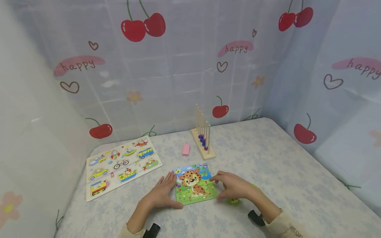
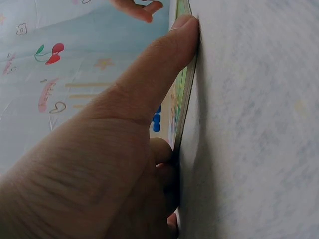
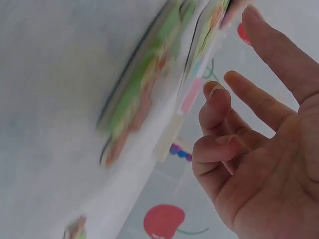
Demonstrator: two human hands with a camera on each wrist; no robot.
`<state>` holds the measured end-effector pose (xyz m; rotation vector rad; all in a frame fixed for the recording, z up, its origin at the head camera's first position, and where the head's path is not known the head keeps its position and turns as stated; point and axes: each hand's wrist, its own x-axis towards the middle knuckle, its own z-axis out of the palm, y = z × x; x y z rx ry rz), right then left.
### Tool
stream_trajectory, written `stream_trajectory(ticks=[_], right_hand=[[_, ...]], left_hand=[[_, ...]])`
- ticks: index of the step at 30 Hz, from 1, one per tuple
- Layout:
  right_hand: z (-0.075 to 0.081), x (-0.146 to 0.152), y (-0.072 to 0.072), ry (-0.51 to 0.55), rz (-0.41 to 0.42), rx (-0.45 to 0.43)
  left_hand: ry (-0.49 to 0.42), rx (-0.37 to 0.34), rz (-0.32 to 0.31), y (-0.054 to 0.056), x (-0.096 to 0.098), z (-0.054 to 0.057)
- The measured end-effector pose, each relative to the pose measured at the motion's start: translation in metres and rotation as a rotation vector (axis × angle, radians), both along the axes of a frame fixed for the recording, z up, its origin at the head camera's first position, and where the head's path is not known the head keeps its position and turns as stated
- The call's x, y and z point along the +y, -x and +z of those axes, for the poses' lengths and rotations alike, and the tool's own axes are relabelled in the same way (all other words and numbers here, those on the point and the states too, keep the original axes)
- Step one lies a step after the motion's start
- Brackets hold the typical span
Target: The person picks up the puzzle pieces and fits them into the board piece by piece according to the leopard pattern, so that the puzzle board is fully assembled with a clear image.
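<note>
A square picture puzzle [image 1: 193, 185] of a spotted leopard cub on grass lies flat on the table. My left hand [image 1: 160, 191] rests at its left side, fingers extended along that edge and the thumb at the lower left corner. In the left wrist view, the thumb [image 2: 159, 57] reaches along the puzzle's thin edge. Over the puzzle's right side is my right hand [image 1: 235, 185], thumb and fingers apart. The right wrist view shows that palm [image 3: 279, 174] holding nothing, fingers loosely bent. Loose green puzzle pieces [image 1: 234, 201] lie partly hidden under the right forearm.
At the left lies a white vehicle puzzle board [image 1: 114, 180]. Beyond the leopard puzzle are a pink block [image 1: 186, 149] and a wooden stand [image 1: 210, 155] with upright pegs and blue and purple beads. A cherry-patterned curtain [image 1: 178, 76] closes off the table's back and sides.
</note>
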<state>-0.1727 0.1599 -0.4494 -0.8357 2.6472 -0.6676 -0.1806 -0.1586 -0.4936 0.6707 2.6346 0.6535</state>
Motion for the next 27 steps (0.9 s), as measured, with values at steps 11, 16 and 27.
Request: stream_trajectory(ticks=[11,16,27], right_hand=[[0.005,0.035,-0.002,0.018,-0.071,-0.052],[0.001,0.043,-0.006,0.016,-0.074,-0.067],[-0.006,0.057,-0.013,-0.012,-0.073,-0.105]], left_hand=[[0.006,-0.002,0.0,0.001,0.0,-0.002],[0.002,0.002,0.001,0.002,0.0,-0.003],[-0.007,-0.002,0.005,-0.001,0.001,0.0]])
